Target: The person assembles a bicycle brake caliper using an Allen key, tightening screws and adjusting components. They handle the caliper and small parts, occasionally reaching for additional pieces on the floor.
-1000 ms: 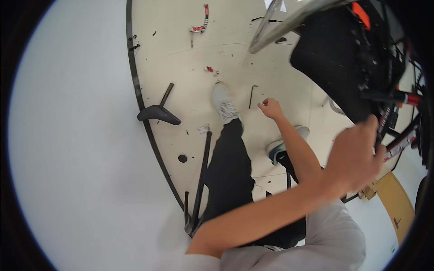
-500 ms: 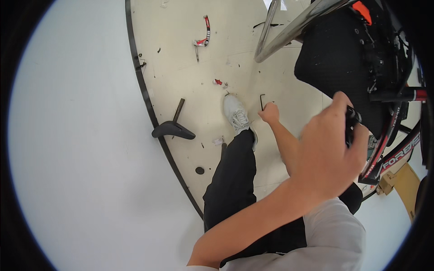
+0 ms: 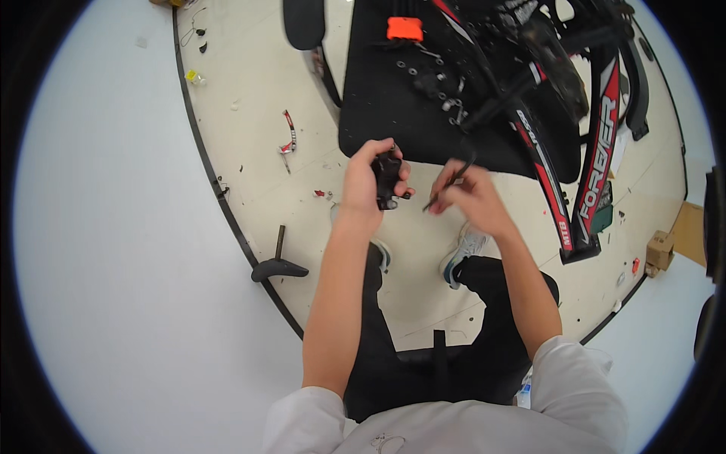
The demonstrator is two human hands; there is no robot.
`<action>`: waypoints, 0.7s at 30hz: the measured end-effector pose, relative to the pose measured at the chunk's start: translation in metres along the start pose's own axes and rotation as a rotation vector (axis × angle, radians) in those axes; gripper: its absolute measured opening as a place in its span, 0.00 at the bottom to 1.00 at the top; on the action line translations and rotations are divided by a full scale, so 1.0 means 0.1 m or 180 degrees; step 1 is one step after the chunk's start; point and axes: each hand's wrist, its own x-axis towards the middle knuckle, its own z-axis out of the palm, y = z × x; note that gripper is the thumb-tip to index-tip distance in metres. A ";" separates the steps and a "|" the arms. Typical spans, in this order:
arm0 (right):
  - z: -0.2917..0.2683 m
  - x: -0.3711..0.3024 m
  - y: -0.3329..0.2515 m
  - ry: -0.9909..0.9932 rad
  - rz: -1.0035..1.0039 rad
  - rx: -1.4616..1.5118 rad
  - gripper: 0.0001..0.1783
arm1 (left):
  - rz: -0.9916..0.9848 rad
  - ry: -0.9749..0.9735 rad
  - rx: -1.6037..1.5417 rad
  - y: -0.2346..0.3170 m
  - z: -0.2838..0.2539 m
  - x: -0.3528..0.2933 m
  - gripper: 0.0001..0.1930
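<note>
We hold a small black part and a thin tool, both up in front of us.

Near us: our legs & grey shoes (image 3: 463, 253) on the pale floor (image 3: 249, 113). Left hand (image 3: 364, 185) is closed round the small black part (image 3: 388, 179). Right hand (image 3: 467, 198) pinches a thin dark tool (image 3: 449, 184), tip close to the part, not touching. Farther off: black mat (image 3: 393, 113) w/ small bits & an orange thing (image 3: 404, 29), then the red-black bike frame (image 3: 597, 144). A black stand piece (image 3: 278, 266) lies off to the left.

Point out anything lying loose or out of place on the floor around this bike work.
A bike saddle with its post lies tipped over on the mat's edge, left of the left hand. A red and white strip and small scraps lie scattered further up. Nothing looks spilled.
</note>
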 end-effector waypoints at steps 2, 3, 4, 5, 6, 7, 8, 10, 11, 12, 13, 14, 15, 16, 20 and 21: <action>-0.01 -0.07 -0.25 0.0104 -0.0374 0.0079 0.02 | -0.0135 -0.0031 0.0078 -0.01 0.08 -0.05 0.13; -0.04 -0.12 -0.28 0.0091 -0.0592 0.0050 0.03 | -0.0103 -0.0030 0.0040 -0.06 0.12 -0.04 0.12; -0.11 -0.17 -0.25 0.0037 -0.0313 0.0252 0.04 | -0.0021 -0.0119 0.0051 -0.09 0.19 -0.03 0.12; -0.17 -0.21 -0.21 -0.0025 -0.0038 0.0460 0.04 | 0.0064 -0.0205 0.0059 -0.11 0.28 -0.02 0.12; -0.24 -0.23 -0.21 -0.0113 0.0211 0.0658 0.05 | 0.0154 -0.0247 0.0079 -0.12 0.36 -0.03 0.13; -0.27 -0.23 -0.22 -0.0004 0.0302 0.0576 0.07 | 0.0145 -0.0210 0.0119 -0.16 0.40 -0.04 0.13; -0.25 -0.20 -0.23 0.0101 0.0393 0.0492 0.09 | 0.0139 -0.0172 0.0157 -0.20 0.44 -0.05 0.13; -0.19 -0.15 -0.33 0.0334 0.0320 0.0286 0.18 | 0.0160 -0.0134 0.0226 -0.23 0.50 0.00 0.14; -0.22 -0.12 -0.32 0.0264 0.0353 0.0359 0.20 | 0.0181 -0.0125 0.0263 -0.25 0.50 0.04 0.14; -0.26 -0.09 -0.29 0.0202 0.0395 0.0417 0.22 | 0.0196 -0.0125 0.0285 -0.27 0.51 0.07 0.14; -0.28 -0.07 -0.29 0.0139 0.0438 0.0474 0.24 | 0.0102 -0.0159 0.0275 -0.27 0.53 0.09 0.14; -0.26 -0.07 -0.31 0.0001 0.0471 0.0584 0.25 | 0.0010 -0.0192 0.0262 -0.25 0.55 0.10 0.15; -0.22 -0.05 -0.34 -0.0151 0.0514 0.0698 0.25 | -0.0082 -0.0209 0.0245 -0.24 0.56 0.12 0.15; -0.20 -0.04 -0.36 -0.0304 0.0556 0.0812 0.26 | -0.0126 -0.0262 0.0233 -0.24 0.57 0.14 0.15; -0.25 0.05 -0.34 -0.0261 0.0629 0.0660 0.27 | -0.0249 -0.0532 0.0193 -0.19 0.52 0.19 0.15; -0.26 0.05 -0.29 -0.0285 0.0558 0.0570 0.27 | -0.0277 -0.0621 0.0180 -0.17 0.49 0.19 0.14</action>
